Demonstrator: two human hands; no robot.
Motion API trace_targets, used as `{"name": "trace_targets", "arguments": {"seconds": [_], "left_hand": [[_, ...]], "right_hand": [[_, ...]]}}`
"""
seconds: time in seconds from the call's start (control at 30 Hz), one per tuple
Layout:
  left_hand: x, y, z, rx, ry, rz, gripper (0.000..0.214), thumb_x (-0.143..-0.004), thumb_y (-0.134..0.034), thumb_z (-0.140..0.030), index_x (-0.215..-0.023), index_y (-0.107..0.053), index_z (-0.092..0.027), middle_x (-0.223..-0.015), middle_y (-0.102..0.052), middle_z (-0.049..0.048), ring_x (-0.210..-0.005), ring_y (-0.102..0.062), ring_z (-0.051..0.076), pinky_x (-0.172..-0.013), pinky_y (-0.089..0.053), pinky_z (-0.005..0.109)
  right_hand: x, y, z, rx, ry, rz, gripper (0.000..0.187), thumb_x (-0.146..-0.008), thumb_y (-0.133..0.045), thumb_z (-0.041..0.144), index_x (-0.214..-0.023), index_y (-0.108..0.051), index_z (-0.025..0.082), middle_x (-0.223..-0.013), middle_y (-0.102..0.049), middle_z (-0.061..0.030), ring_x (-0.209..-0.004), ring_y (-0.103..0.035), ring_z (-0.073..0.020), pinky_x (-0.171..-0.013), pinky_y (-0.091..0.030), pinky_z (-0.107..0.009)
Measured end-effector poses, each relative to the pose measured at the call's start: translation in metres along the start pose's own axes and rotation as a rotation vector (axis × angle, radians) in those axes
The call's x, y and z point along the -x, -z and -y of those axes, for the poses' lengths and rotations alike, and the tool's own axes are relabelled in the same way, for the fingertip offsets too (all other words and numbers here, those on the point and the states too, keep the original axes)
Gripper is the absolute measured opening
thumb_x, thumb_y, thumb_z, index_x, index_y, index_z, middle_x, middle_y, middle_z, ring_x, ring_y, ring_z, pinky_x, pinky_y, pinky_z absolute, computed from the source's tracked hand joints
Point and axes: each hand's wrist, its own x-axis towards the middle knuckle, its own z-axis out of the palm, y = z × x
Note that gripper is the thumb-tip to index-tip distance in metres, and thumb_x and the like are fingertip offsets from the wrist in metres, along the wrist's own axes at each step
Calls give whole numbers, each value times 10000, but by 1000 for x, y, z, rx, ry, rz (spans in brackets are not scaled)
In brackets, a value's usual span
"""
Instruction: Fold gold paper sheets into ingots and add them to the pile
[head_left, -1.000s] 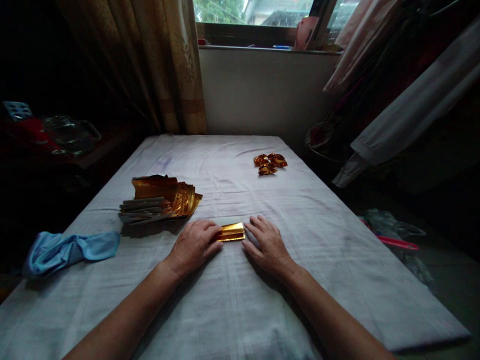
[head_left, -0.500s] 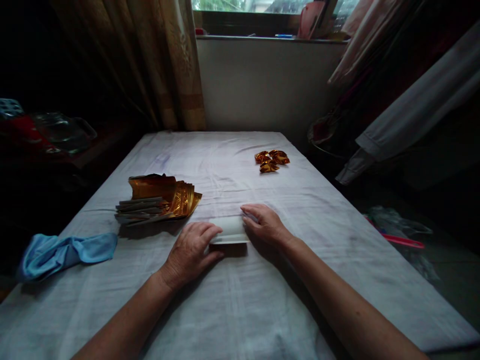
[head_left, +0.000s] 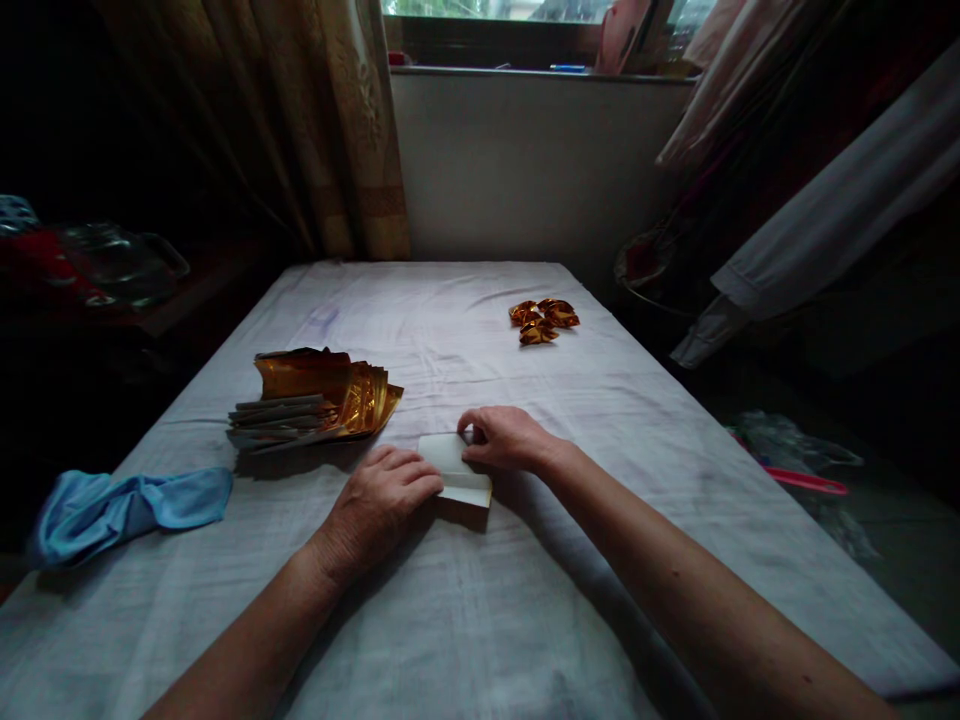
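A small folded sheet of paper (head_left: pixel 452 467), white side up, lies on the white cloth-covered table (head_left: pixel 480 600) in front of me. My left hand (head_left: pixel 379 505) rests palm down on its left edge, fingers pressed on it. My right hand (head_left: pixel 504 438) is curled, its fingertips pinching the sheet's far right corner. A fanned stack of gold foil sheets (head_left: pixel 319 400) sits to the left of my hands. Three folded gold pieces (head_left: pixel 543 318) lie farther back on the right.
A crumpled blue cloth (head_left: pixel 124 505) lies at the table's left edge. Curtains and a windowsill stand behind the table. Clothes hang at the right, and a glass jug (head_left: pixel 124 262) sits on a dark side surface at the left.
The sheet showed its gold face a second ago; it has been turned white side up. My right hand has moved from its right side to the far corner and curled.
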Motion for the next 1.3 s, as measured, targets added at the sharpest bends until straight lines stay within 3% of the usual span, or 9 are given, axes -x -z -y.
{"name": "trace_targets", "arguments": {"seconds": [0.2, 0.4, 0.5, 0.6, 0.7, 0.8, 0.97, 1.13, 1.3], "left_hand": [[1, 6, -9, 0, 95, 115, 183, -884, -645, -303, -1042, -693, -224, -1130, -715, 53, -1114, -595, 280, -993, -396, 451], [-9, -1, -28, -69, 198, 147, 381, -861, -663, -565, -927, -699, -192, -1026, -677, 87, -982, -586, 298, -907, -429, 472], [-14, -6, -36, -113, 207, 152, 271, -899, -656, -466, -932, -690, -199, -944, -669, 66, -932, -583, 276, -876, -428, 447], [-16, -9, -38, -151, 131, 136, 132, -919, -646, -298, -1016, -678, -213, -914, -680, 46, -882, -594, 248, -836, -422, 412], [-15, -9, -33, -161, 33, 128, 166, -948, -570, -155, -1061, -665, -231, -882, -697, 23, -796, -611, 207, -804, -412, 385], [-12, -5, -22, -132, -50, 152, 204, -961, -526, -113, -1046, -662, -240, -903, -716, 7, -798, -637, 183, -883, -404, 393], [-7, 5, -9, -115, -136, 194, 231, -981, -475, -113, -997, -668, -239, -956, -729, -2, -891, -656, 183, -1003, -382, 402], [-2, 6, -11, -107, -115, 183, 177, -956, -512, -110, -946, -657, -211, -1003, -729, 21, -972, -652, 204, -1003, -410, 394], [1, 9, -6, -130, -103, 221, 138, -912, -578, -94, -927, -652, -209, -1053, -738, 15, -1052, -643, 223, -1054, -391, 415]], "right_hand": [[12, -1, 2, 22, -49, -35, 278, -824, -724, 395, -1070, -718, 266, -1119, -663, -56, -949, -648, -203, -764, -451, -262], [6, 3, 10, 62, -66, -20, 322, -796, -750, 454, -1044, -723, 251, -1133, -653, -82, -956, -655, -232, -751, -471, -283], [1, 3, 12, 80, -57, 3, 276, -765, -771, 451, -948, -745, 245, -1102, -664, -81, -940, -665, -234, -735, -473, -279], [2, 2, 11, 95, -53, -7, 342, -776, -756, 441, -1069, -727, 268, -1133, -665, -81, -959, -670, -239, -742, -475, -281], [7, 5, 8, 107, -48, 5, 382, -791, -740, 382, -1164, -701, 311, -1091, -697, -55, -913, -686, -226, -710, -477, -273], [11, 12, 7, 124, -24, 4, 353, -839, -674, 258, -1185, -706, 321, -1078, -718, -46, -915, -693, -226, -708, -484, -276], [-2, 18, 27, 151, 144, -36, 464, -925, -511, 161, -1315, -632, 383, -1285, -650, -39, -1081, -653, -227, -824, -494, -303], [-25, 12, 51, 206, 332, 47, 352, -883, -619, 249, -1206, -704, 359, -1430, -559, -60, -1260, -553, -280, -984, -451, -395], [-23, 18, 38, 213, 237, 78, 181, -821, -675, 245, -969, -780, 230, -1235, -685, -126, -1115, -642, -295, -885, -485, -370]]}}
